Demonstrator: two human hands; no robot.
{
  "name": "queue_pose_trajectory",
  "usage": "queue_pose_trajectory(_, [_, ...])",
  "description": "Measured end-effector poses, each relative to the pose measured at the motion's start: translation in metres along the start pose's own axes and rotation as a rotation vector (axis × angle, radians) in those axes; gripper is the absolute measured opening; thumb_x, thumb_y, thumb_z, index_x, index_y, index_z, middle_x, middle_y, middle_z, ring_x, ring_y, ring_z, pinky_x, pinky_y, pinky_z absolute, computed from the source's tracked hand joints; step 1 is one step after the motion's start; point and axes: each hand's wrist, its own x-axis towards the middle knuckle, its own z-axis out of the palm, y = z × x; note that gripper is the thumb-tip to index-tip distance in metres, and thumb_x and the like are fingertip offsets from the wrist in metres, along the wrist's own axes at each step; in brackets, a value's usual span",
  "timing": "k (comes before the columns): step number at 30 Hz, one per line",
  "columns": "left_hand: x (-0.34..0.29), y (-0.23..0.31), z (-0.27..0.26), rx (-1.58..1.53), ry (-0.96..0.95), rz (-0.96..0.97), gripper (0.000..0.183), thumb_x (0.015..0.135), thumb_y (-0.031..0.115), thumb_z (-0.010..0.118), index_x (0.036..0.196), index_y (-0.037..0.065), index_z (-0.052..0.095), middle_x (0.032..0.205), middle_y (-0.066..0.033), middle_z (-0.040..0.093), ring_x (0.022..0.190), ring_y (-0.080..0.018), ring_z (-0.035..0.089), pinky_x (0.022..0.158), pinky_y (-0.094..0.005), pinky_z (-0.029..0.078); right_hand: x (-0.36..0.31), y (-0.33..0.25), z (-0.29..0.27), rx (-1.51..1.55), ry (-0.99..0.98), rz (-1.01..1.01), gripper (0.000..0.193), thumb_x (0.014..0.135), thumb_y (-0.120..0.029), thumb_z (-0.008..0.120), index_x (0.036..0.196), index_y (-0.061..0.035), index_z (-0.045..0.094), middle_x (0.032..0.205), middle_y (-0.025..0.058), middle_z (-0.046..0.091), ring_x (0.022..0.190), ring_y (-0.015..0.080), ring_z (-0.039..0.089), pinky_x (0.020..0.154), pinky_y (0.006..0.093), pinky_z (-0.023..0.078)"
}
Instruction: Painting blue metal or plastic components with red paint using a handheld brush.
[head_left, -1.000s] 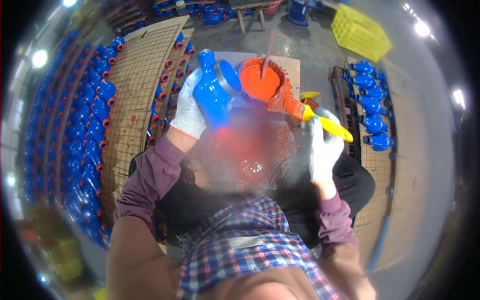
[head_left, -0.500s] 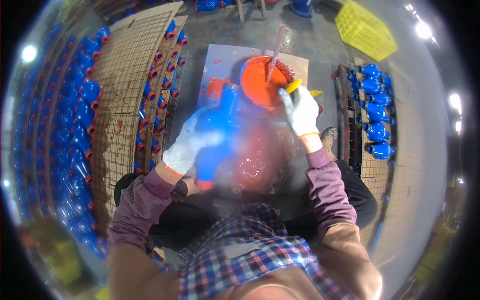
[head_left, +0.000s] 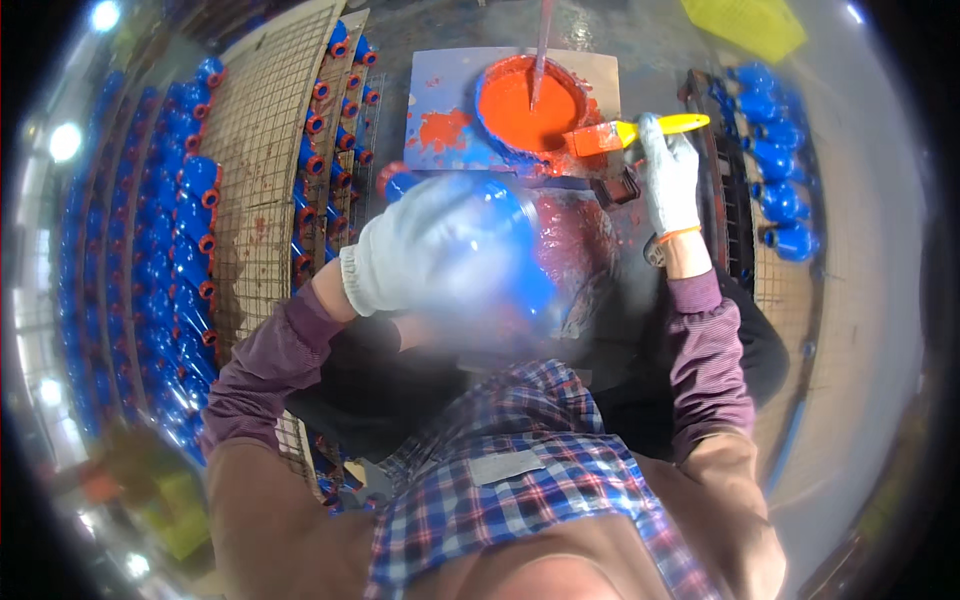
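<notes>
A blue fitting (head_left: 512, 235) is held in front of the checked apron (head_left: 510, 470), below the paint bucket as seen from above; a red end is shown at its upper left, and its lower part is blurred. It is gripped by the gloved left hand (head_left: 425, 245), whose back is turned up; the fingertips cannot be made out. A yellow-handled brush (head_left: 665, 125) is grasped by the gloved right hand (head_left: 672, 180), its red-coated bristles pointed left at the lower right rim of the bucket (head_left: 508, 150); whether the rim is touched cannot be told. The bucket is partly filled with orange-red paint (head_left: 515, 105), in which a stick (head_left: 542, 50) is stood, and is set on a paint-spotted board (head_left: 430, 75). Racked blue parts (head_left: 195, 250) with red ends are seen at left, more blue parts (head_left: 780, 160) at right, and a yellow crate (head_left: 750, 25) at the upper right.
</notes>
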Motion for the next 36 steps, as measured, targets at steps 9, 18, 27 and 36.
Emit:
queue_pose_trajectory(9, [0.065,0.011,-0.006,0.021,-0.171,0.820,0.044,0.079,0.028,0.070,0.116,0.018,0.048,0.108,-0.0081,0.050,0.099,-0.0336,0.056,0.070,-0.0527,0.058,-0.031,-0.050,0.014,-0.065,-0.358,-0.171,0.041,0.094,-0.036,0.059,0.089,0.0038,0.066,0.066,0.0058,0.061,0.059,0.0111,0.057,0.054,0.0269,0.044])
queue_pose_trajectory(18, [0.067,0.018,0.001,0.018,-0.163,0.728,0.044,0.080,0.028,0.070,0.117,0.018,0.049,0.117,-0.0079,0.046,0.107,-0.0349,0.050,0.073,-0.0537,0.058,-0.057,-0.071,-0.006,-0.146,-0.359,-0.347,0.037,0.095,-0.034,0.059,0.099,0.0015,0.066,0.084,0.0132,0.064,0.073,0.0230,0.062,0.062,0.0333,0.047])
queue_pose_trajectory(27, [0.028,0.034,0.006,-0.097,-0.120,0.088,0.067,0.061,0.016,0.084,0.122,0.019,0.055,0.121,-0.0177,0.049,0.105,-0.0383,0.053,0.086,-0.0486,0.050,-0.119,-0.071,-0.022,0.067,-0.092,-0.429,0.019,0.090,-0.008,0.063,0.107,0.0019,0.062,0.091,0.0111,0.068,0.081,0.0186,0.067,0.071,0.0285,0.053])
queue_pose_trajectory(36, [0.022,0.084,0.039,-0.461,0.287,-1.162,0.087,0.057,0.027,0.091,0.126,-0.001,0.046,0.113,-0.0167,0.058,0.101,-0.0337,0.059,0.089,-0.0388,0.049,-0.153,-0.047,-0.019,-0.052,-0.017,-0.672,0.021,0.078,0.004,0.066,0.099,0.0007,0.063,0.093,0.0133,0.063,0.082,0.0261,0.064,0.073,0.0325,0.051])
